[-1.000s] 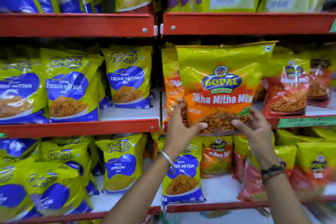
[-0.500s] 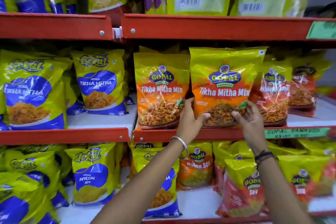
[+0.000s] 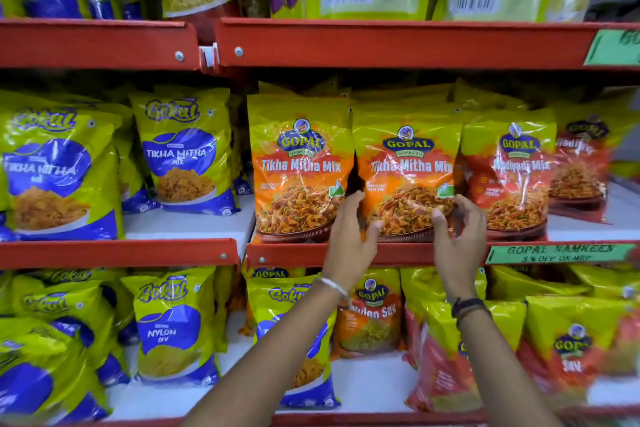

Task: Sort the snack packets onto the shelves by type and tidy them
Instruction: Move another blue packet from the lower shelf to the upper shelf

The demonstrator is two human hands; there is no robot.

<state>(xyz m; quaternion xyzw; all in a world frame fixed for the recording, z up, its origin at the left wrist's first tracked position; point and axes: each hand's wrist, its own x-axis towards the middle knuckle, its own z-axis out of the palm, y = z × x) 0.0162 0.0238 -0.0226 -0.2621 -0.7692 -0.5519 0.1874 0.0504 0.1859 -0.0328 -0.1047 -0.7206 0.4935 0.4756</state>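
Observation:
An orange-and-yellow Gopal Tikha Mitha Mix packet [image 3: 408, 156] stands upright on the red middle shelf [image 3: 294, 253]. A matching Tikha Mitha Mix packet [image 3: 301, 166] is just to its left, and a red Gopal mix packet [image 3: 512, 177] to its right. My left hand [image 3: 349, 239] grips the standing packet's lower left corner, fingers tucked between the two matching packets and thumb on the front. My right hand [image 3: 457, 236] pinches its lower right corner, fingers curled at the edge.
Blue-and-yellow Gokul Tikha Mitha packets [image 3: 183, 156] fill the shelf bay on the left. Below are Gokul Nylon Sev [image 3: 166, 329], Gopal Nylon Sev [image 3: 370, 315] and red Sev packets [image 3: 568, 350]. A green price label [image 3: 557, 252] hangs on the shelf edge. The upper shelf [image 3: 398, 42] overhangs closely.
The packet, held out in front of the shelf a second ago, has been pushed back and set upright beside its matching packet. Both hands have stayed at its lower corners.

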